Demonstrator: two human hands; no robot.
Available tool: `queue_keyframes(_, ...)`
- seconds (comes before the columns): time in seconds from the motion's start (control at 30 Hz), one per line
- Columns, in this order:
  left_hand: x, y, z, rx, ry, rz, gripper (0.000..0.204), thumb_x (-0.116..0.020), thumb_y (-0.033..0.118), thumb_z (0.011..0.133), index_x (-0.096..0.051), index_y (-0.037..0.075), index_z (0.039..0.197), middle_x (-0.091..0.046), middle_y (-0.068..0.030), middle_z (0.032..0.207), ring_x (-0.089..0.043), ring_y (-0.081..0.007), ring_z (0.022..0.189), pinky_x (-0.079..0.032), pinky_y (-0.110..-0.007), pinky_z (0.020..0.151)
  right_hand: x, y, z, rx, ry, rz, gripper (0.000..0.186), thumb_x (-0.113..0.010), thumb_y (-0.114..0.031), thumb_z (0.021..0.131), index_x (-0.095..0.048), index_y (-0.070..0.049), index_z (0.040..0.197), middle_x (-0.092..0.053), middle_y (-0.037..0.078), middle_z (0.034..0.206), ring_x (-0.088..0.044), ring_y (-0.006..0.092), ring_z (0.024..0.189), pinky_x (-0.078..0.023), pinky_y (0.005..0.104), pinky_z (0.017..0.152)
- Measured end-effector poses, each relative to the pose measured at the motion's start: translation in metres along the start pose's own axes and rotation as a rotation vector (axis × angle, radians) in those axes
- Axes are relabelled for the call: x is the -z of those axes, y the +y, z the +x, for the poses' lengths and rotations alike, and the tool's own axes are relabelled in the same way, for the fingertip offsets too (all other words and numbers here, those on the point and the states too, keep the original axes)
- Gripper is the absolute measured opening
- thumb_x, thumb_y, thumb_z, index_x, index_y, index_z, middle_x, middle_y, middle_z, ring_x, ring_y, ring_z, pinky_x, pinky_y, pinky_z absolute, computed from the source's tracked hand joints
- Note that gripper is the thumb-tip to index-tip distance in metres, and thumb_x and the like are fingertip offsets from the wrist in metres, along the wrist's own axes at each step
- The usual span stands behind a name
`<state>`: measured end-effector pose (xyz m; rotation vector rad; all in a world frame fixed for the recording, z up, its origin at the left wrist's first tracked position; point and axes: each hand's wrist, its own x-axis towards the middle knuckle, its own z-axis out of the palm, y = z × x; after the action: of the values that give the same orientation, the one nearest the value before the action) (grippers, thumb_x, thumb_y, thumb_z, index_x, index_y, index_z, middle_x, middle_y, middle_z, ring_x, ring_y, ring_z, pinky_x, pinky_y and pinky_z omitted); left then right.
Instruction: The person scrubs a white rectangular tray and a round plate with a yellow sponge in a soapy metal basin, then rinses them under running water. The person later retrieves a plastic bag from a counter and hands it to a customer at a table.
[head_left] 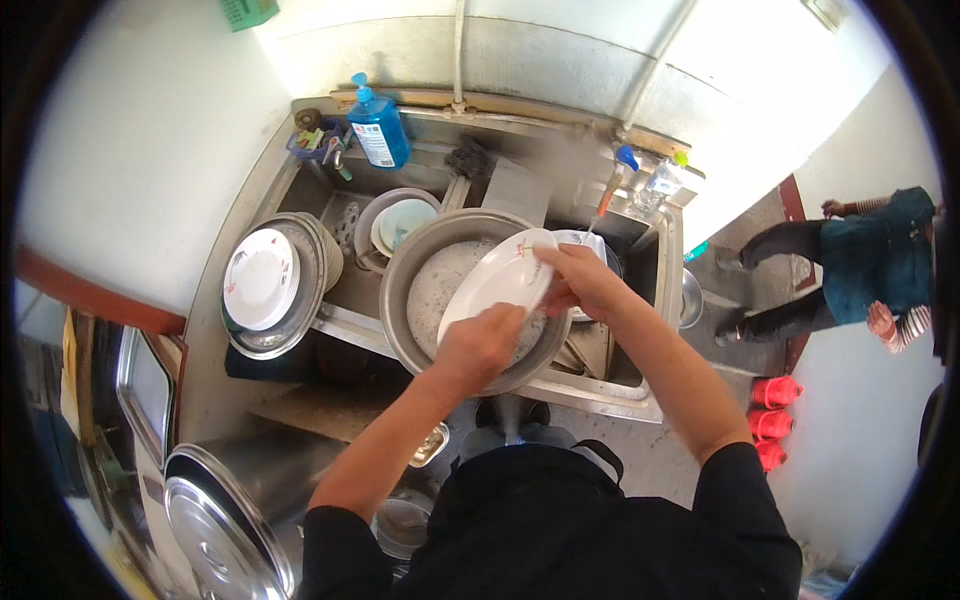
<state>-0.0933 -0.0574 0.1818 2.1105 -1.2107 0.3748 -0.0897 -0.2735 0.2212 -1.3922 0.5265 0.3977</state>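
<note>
My right hand [590, 285] grips the upper right rim of a white oval plate [490, 280] with a small printed pattern, held tilted over a large metal basin [395, 305] of grey, sudsy water. My left hand [480, 345] is closed against the plate's lower part; whatever is inside its fingers is hidden. The basin rests on a steel double sink [330, 320]. Left of it are stacked white plates [260, 275] on a metal tray and bowls [405, 222] in a pot. More dishes [585, 238] lie behind my right hand.
Blue soap bottle [380, 130], tap [610, 190] and plastic bottle [660, 185] line the sink's back. A large steel pot [230, 520] is at lower left, red containers [772, 422] on the floor at right. Another person [870, 260] in a dark teal garment is at the right.
</note>
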Motion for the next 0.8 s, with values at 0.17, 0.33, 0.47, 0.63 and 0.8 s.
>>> queue_keyframes(0.17,-0.002,0.005,0.013,-0.438,-0.044,-0.199,0.011,-0.071,0.006,0.081,-0.064,0.005,0.089,-0.064,-0.0085,0.084,-0.065,-0.0239,0.067,-0.053,-0.034,0.056,0.055,0.042,-0.035,0.192,0.254,0.181,0.035,-0.055,-0.012,0.086,-0.057,0.008,0.115,-0.068,0.014,0.091,-0.069,0.0219,0.067,-0.057,0.0311,0.052)
queue_keyframes(0.33,0.000,-0.037,-0.019,0.040,-0.141,-0.186,0.008,-0.069,0.015,0.085,-0.068,0.010,0.091,-0.065,-0.0087,0.084,-0.066,-0.0272,0.077,-0.053,-0.039,0.062,0.125,0.077,-0.101,0.342,0.658,0.312,0.036,-0.048,-0.008,0.085,-0.056,0.007,0.116,-0.067,0.014,0.092,-0.069,0.0208,0.069,-0.057,0.0309,0.049)
queue_keyframes(0.47,-0.039,-0.108,-0.056,0.363,-0.341,-0.049,0.011,-0.064,0.016,0.089,-0.069,0.006,0.089,-0.067,-0.0117,0.090,-0.065,-0.0350,0.084,-0.053,-0.045,0.074,0.164,0.132,-0.078,0.295,0.770,0.248,0.038,-0.051,-0.010,0.084,-0.056,0.005,0.119,-0.068,0.016,0.099,-0.071,0.0237,0.075,-0.061,0.0322,0.054)
queue_keyframes(0.63,-0.033,-0.092,-0.031,0.503,-0.552,0.129,0.017,-0.063,0.017,0.091,-0.070,0.004,0.084,-0.067,-0.0146,0.103,-0.066,-0.0358,0.089,-0.052,-0.045,0.079,0.172,0.210,0.013,0.200,0.691,0.337,0.037,-0.052,-0.005,0.086,-0.057,0.002,0.122,-0.067,0.016,0.103,-0.071,0.0254,0.075,-0.062,0.0350,0.054)
queue_keyframes(0.8,-0.026,-0.060,-0.031,0.394,-0.272,0.080,0.028,-0.064,0.006,0.090,-0.064,0.001,0.117,-0.052,-0.0189,0.137,-0.062,-0.0365,0.108,-0.050,-0.042,0.092,0.174,0.260,0.090,0.079,0.503,0.442,0.033,-0.055,-0.012,0.095,-0.056,-0.006,0.128,-0.067,0.012,0.112,-0.070,0.0257,0.093,-0.063,0.0377,0.069)
